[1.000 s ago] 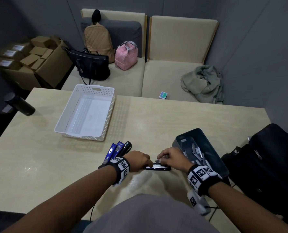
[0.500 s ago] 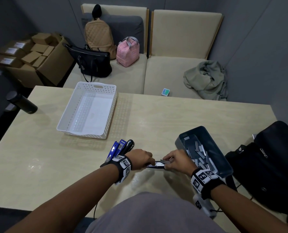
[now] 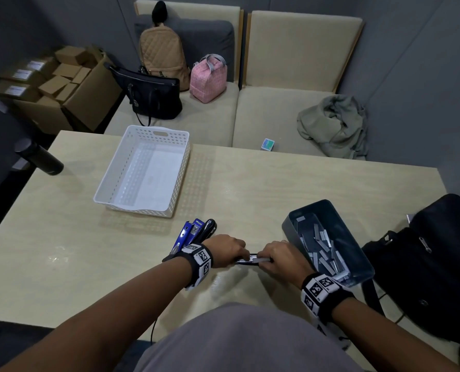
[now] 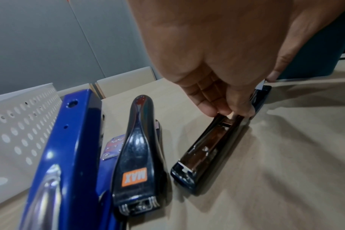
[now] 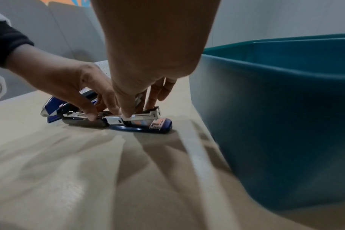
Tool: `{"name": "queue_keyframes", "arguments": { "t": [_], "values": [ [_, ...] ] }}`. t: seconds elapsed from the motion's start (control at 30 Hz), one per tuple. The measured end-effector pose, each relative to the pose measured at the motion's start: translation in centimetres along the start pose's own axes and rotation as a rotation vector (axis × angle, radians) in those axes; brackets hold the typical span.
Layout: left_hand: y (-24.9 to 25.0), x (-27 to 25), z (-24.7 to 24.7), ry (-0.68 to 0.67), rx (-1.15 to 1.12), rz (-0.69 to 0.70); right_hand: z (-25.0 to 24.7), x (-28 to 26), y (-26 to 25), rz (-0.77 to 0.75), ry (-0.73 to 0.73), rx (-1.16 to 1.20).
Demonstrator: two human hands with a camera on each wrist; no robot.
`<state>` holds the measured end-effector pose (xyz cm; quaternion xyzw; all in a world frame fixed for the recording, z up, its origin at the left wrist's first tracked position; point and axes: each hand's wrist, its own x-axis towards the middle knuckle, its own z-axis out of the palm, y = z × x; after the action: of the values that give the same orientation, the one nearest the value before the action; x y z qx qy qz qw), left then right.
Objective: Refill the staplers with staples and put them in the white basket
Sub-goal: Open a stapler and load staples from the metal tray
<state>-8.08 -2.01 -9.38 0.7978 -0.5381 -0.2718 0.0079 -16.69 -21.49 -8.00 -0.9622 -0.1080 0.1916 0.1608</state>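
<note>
The table (image 3: 250, 183) carries the white basket (image 3: 121, 205) at its far left, with nothing seen inside it, and the dark bin of staple strips (image 3: 357, 267) at the near right; between them, close to the near edge, the opened stapler (image 3: 250, 260) lies flat with its long axis running left to right across the person's front. Three further staplers (image 3: 196, 232) are bunched just beyond the left wrist, toward the basket. The opened stapler is spread out lengthwise, its lid end to the left and its magazine end to the right. The left hand (image 3: 227, 249) is curled over the lid end, fingers pinching it against the table. The right hand (image 3: 279, 257) is closed on the magazine end, thumb and fingertips (image 5: 126, 114) gripping a pale strip, apparently staples, laid along the channel. The right hand sits just beside the bin, so any further strip would most likely be fetched by it. Since the channel runs left to right, the strip probably needs sliding along that axis, and the basket lies away to the far left, nearer the left hand.
</note>
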Motion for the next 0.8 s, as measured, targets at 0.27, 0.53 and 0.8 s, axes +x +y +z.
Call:
{"name": "queue_keyframes", "arguments": {
  "t": [0.27, 0.53, 0.8],
  "values": [
    [0.16, 0.08, 0.09, 0.003, 0.046, -0.003, 0.58, -0.18, -0.19, -0.007, 0.107, 0.036],
    [0.26, -0.02, -0.13, 0.002, 0.030, 0.000, 0.50, -0.22, -0.15, 0.010, 0.105, -0.018],
    [0.26, -0.02, -0.18, -0.002, 0.022, 0.012, 0.83, -0.24, -0.04, 0.028, 0.097, -0.016]
  ]
}}
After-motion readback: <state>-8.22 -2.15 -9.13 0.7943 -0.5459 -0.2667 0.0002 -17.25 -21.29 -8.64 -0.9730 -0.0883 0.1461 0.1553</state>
